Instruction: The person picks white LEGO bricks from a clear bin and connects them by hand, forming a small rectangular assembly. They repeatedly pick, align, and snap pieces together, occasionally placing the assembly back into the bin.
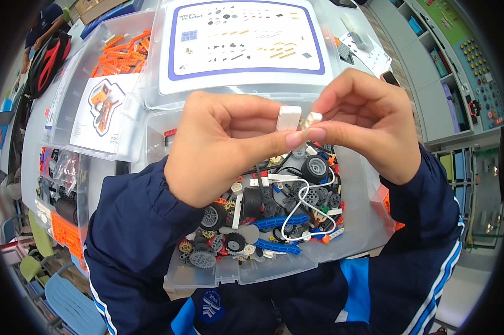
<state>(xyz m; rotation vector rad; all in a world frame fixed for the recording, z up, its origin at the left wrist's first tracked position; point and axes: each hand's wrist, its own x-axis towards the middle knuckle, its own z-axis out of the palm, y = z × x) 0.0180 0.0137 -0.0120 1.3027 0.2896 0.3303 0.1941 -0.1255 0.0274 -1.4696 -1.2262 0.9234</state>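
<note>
Above a clear plastic bin [349,240] full of building parts, my hands nearly touch at the fingertips. A thick white building piece [289,118] is pinched between the thumb and fingers of my left hand [224,131]. Thumb and forefinger of my right hand [374,120] grip a smaller white building piece [313,118] right beside it; whether the two pieces are joined I cannot tell. Below lie grey gears [203,258], black-tyred wheels [315,167], blue curved beams [278,245] and a looped white cable [303,192].
Behind the bin lies a clear lid [243,89] with a printed parts sheet [246,39]. To the left stand a box of orange beams [123,56] and a divided tray [68,206]. Blue chairs [73,304] are lower left; cabinets [436,95] line the right. Another person's arm [48,30] shows at the upper left.
</note>
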